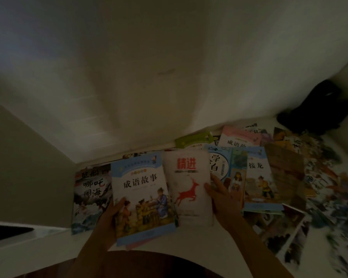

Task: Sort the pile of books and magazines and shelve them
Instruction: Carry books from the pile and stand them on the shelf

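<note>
The scene is dim. My left hand point(111, 215) grips the left edge of a blue-bordered storybook point(143, 195), thumb on its cover, and holds it above the surface. A pink book edge shows beneath it. My right hand point(221, 195) grips the right edge of a white book with a red deer point(187, 187). A dark picture book with waves point(90, 197) lies at the left. To the right lie a light-blue book point(227, 169) and another blue-bordered storybook point(261, 183), overlapping. A pink-topped book point(239, 139) and a green one point(193, 141) lie behind them.
Several picture books and magazines point(319, 193) are spread over the white surface point(199, 239) at the right. A dark bundle point(317, 109) sits in the far right corner. A pale wall point(149, 77) rises behind the books. A dark opening point(6, 233) shows at the left edge.
</note>
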Motion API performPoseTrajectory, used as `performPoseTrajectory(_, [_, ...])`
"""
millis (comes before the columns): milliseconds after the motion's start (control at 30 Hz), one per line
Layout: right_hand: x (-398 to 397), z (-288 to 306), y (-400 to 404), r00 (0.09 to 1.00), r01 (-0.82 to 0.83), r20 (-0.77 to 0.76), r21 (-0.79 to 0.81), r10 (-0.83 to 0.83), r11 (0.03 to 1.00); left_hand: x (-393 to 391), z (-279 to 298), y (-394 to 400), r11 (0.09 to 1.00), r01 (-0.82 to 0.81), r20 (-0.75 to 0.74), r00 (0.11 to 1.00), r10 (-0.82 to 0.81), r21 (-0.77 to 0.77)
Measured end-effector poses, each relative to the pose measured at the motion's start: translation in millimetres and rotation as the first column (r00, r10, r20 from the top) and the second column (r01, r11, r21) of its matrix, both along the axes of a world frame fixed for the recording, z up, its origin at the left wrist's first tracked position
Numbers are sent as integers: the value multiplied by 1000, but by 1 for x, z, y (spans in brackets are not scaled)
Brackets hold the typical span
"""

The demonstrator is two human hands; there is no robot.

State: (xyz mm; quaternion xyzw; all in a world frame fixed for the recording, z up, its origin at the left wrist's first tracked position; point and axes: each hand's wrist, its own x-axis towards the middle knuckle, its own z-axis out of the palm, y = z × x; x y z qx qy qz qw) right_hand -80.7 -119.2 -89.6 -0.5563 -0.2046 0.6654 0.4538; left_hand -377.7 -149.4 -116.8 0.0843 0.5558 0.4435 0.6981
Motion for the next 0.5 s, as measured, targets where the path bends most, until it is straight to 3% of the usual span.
performPoseTrajectory(100, [25, -1, -6, 999, 35, 39, -2, -35, 999, 1, 2, -7, 999, -28, 29, 999, 28, 22])
performPoseTrajectory(267, [30, 9, -22, 999, -23, 37, 13, 22, 1000, 56, 32, -23, 996, 82, 91, 992, -84, 31])
performPoseTrajectory(433, [30, 15, -44, 996, -66, 64, -48, 69, 997, 98, 36, -34, 982, 159, 12, 987, -161, 106])
performPoseTrajectory(500, [33, 26, -51, 996, -90, 10, -14, 90, 996, 110, 39, -41, 976, 173, -1, 985, -175, 131])
